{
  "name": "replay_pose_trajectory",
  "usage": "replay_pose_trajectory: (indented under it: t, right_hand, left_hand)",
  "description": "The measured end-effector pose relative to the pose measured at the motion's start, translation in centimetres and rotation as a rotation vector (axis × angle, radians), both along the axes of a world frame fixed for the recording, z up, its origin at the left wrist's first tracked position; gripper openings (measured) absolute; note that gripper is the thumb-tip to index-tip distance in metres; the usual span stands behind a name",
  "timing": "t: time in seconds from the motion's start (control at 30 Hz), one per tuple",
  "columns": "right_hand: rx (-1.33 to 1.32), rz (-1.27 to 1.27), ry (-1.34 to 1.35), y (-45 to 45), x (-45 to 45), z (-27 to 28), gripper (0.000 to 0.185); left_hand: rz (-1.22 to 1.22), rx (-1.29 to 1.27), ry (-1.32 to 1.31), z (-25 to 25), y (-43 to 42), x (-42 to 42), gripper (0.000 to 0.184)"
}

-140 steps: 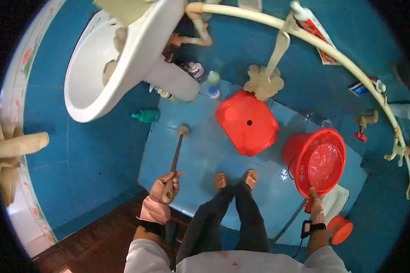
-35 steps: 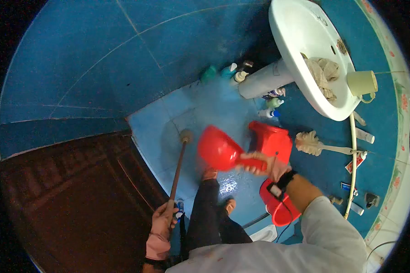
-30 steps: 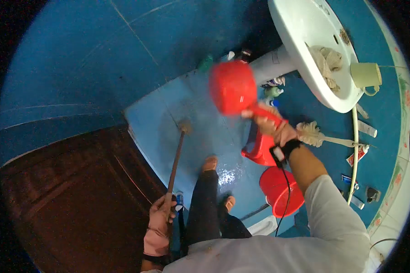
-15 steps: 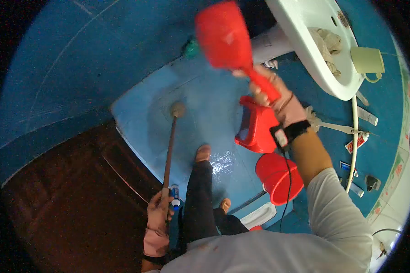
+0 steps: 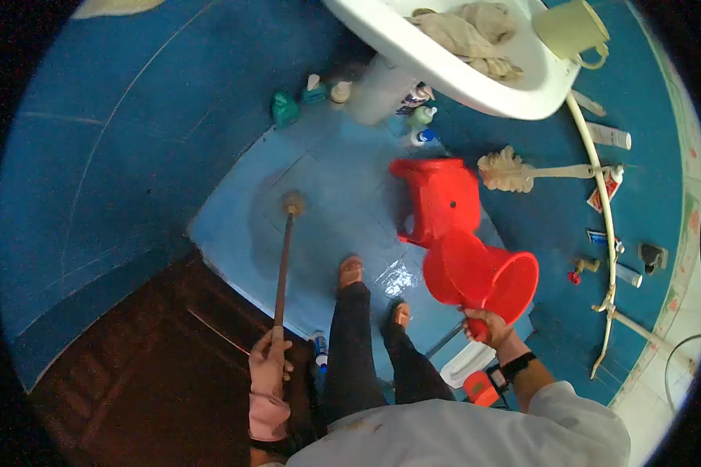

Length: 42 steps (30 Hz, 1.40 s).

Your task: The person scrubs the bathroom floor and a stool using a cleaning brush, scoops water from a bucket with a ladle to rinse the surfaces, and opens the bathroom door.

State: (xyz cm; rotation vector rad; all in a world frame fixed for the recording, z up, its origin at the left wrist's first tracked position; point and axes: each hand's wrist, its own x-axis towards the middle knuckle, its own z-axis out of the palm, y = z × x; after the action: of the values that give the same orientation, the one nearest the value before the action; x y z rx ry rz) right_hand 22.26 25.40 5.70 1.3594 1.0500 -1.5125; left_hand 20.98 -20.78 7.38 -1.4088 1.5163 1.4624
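My left hand (image 5: 268,364) is closed around the handle of a long brush (image 5: 285,261), whose round head rests on the wet blue floor (image 5: 327,194). At the right, my right hand (image 5: 489,327) grips the handle of a red dipper (image 5: 452,268). The dipper overlaps the red bucket (image 5: 516,284) in view, and whether they touch I cannot tell. Just beyond the dipper stands a red plastic stool (image 5: 448,194). Both hands appear to wear pale pink gloves.
A white sink (image 5: 475,89) holding cloths and a green mug (image 5: 572,29) juts out above. Bottles (image 5: 286,107) line the wall by its pedestal. A pipe (image 5: 602,194) with a hanging scrubber (image 5: 506,170) runs along the right wall. A white squat pan (image 5: 469,362) lies near the bucket.
My right hand has come down from near the sink pedestal to beside the bucket, with the dipper still in it. My left hand keeps its hold on the brush. The view has shifted.
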Motion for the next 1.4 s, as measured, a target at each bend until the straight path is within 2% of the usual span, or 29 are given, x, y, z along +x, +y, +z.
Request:
replay_pose_trajectory:
  t: [0.07,0.17,0.27,0.4,0.5,0.6,0.7,0.8,0.83,0.93,0.97,1.0,1.03,1.1,1.17,1.3,1.37,1.4]
  right_hand:
    - [0.029,-0.160,-0.026,3.5,4.1,0.5,0.030]
    - [0.253,-0.352,-0.115,5.9,7.9,3.6,0.027]
    - [0.392,-0.411,-0.064,10.0,12.3,4.4,0.031]
    - [0.580,-0.552,0.060,15.1,17.7,0.3,0.029]
    - [0.669,-0.513,0.098,18.5,19.4,-3.4,0.026]
    - [0.684,-0.317,0.185,22.2,20.6,-7.6,0.022]
    - [0.867,0.096,-0.120,25.4,21.2,-11.6,0.022]
    - [1.183,0.776,-0.041,29.8,25.6,-19.1,0.024]
    - [1.237,0.816,-0.030,30.8,26.0,-20.5,0.030]
    - [0.868,1.604,-0.128,33.4,26.4,-23.9,0.031]
    - [1.099,0.733,-0.241,33.2,26.7,-25.0,0.036]
    - [1.140,0.426,-0.307,33.2,26.6,-25.7,0.033]
    - [1.097,0.267,-0.348,33.5,26.1,-26.3,0.030]
    - [0.974,0.002,-0.394,33.7,24.9,-28.2,0.026]
    - [0.877,-0.143,-0.399,33.4,23.6,-29.8,0.022]
    - [0.709,-0.117,-0.202,32.5,21.6,-30.7,0.018]
    - [0.681,-0.174,0.329,31.5,23.9,-28.6,0.019]
    - [0.454,-0.542,0.347,31.7,23.8,-27.4,0.019]
  left_hand:
    - [-0.041,-0.034,0.029,-0.2,0.7,-0.1,0.042]
    - [-0.101,-0.086,0.043,0.1,2.2,-0.6,0.043]
    - [-0.170,-0.098,0.031,0.3,3.3,-0.6,0.043]
    - [-0.241,-0.155,0.017,0.5,4.8,0.7,0.039]
    - [-0.290,-0.202,0.037,0.1,6.0,1.6,0.037]
    - [-0.336,-0.262,0.077,-0.5,6.9,3.0,0.035]
    - [-0.328,-0.285,0.109,-0.1,8.2,4.1,0.037]
    - [-0.365,-0.295,0.190,-1.4,8.6,6.2,0.037]
    - [-0.388,-0.308,0.229,-1.5,9.0,6.7,0.037]
    - [-0.393,-0.391,0.071,-1.1,11.7,6.3,0.033]
    - [-0.410,-0.396,0.071,-1.5,11.8,6.4,0.033]
    - [-0.428,-0.399,0.069,-2.0,11.6,6.6,0.033]
    - [-0.443,-0.403,0.069,-2.5,11.4,6.8,0.034]
    - [-0.421,-0.429,0.084,-2.8,11.6,7.9,0.036]
    - [-0.431,-0.426,0.095,-3.3,11.3,8.2,0.038]
    - [-0.482,-0.422,0.074,-3.1,11.3,8.7,0.038]
    - [-0.487,-0.425,0.083,-3.2,11.0,9.0,0.038]
    - [-0.480,-0.420,0.106,-3.5,10.8,9.1,0.038]
